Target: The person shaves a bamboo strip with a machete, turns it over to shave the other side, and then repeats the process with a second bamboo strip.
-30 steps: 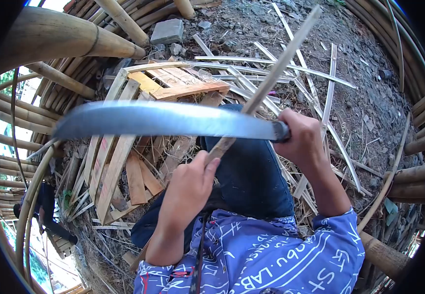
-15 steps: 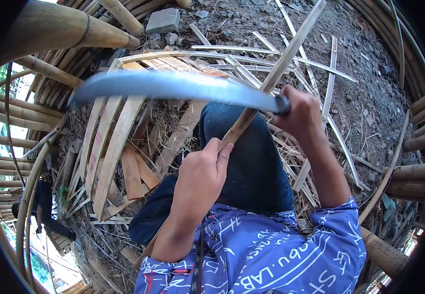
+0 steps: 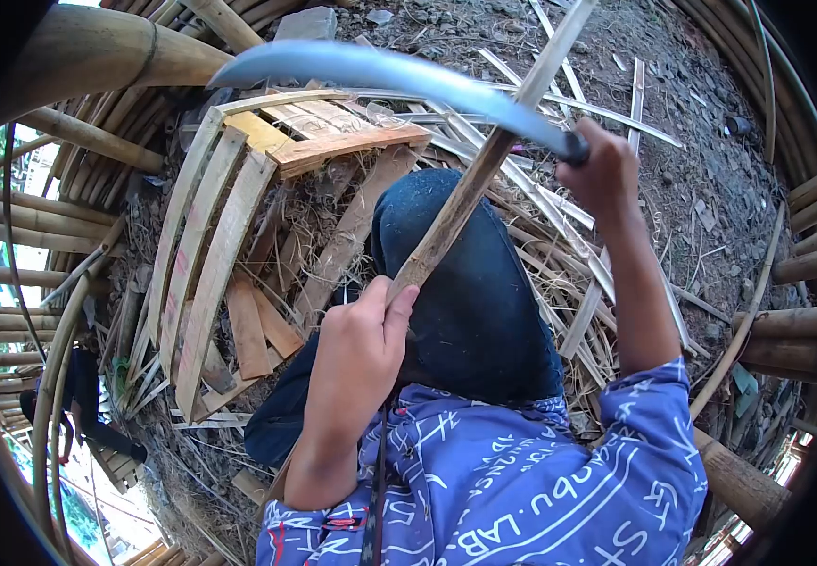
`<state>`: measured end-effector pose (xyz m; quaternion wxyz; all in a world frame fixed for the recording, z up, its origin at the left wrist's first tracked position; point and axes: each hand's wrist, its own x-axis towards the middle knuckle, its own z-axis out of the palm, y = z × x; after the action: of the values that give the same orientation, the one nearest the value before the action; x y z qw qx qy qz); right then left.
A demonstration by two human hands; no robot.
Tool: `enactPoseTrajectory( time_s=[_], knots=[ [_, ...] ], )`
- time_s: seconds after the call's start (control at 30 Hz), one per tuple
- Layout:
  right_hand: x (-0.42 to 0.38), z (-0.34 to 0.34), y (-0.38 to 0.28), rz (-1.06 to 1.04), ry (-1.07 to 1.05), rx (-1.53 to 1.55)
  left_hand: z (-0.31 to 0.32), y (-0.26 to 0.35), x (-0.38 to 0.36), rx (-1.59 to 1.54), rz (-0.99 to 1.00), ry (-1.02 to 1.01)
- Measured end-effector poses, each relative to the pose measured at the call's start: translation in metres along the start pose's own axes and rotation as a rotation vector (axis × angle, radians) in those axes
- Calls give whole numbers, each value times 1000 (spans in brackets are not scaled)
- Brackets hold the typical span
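A long bamboo strip [image 3: 465, 193] slants from lower left to upper right across my bent knee. Its lower end is in my left hand [image 3: 356, 335], thumb laid along the strip and fingers closed round it. My right hand [image 3: 602, 174] grips the dark handle of a machete [image 3: 380, 80], whose curved blade points left and crosses over the upper part of the strip. The blade is slightly blurred by motion. Behind the strip, my knee [image 3: 460, 283] is in dark trousers.
A wooden crate [image 3: 215, 274] with slatted sides lies at the left, wood pieces in it. Split bamboo strips [image 3: 635, 104] and shavings litter the ground. Bamboo poles [image 3: 107, 57] line the edges, a grey block [image 3: 305, 24] lies at the back, and another person [image 3: 83, 406] is at far left.
The machete has moved up and to the right along the strip, my right hand with it. My left hand and the strip have shifted slightly left and down.
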<state>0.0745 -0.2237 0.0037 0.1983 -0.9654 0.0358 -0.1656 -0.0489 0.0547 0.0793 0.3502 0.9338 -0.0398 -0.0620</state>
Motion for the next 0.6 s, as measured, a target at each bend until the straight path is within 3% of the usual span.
enactPoseTrajectory(
  time_s=[0.13, 0.37, 0.4, 0.47, 0.53, 0.6],
  knots=[
    [4, 2, 13, -169, 154, -65, -5, -2, -2, -33, -45, -32],
    [9, 5, 19, -173, 157, -56, -13, -4, -11, -13, -85, -54],
    [11, 7, 21, -148, 162, -52, -16, -7, -15, -19, -107, -45],
    [23, 5, 43, 115, 66, -128, -27, -18, -29, -21, -122, -40],
    [40, 7, 103, 300, 103, -152, -45, -42, -52, -220, -309, -40],
    [34, 3, 131, 402, 147, -132, -52, -53, -62, -216, -354, -13]
  ],
)
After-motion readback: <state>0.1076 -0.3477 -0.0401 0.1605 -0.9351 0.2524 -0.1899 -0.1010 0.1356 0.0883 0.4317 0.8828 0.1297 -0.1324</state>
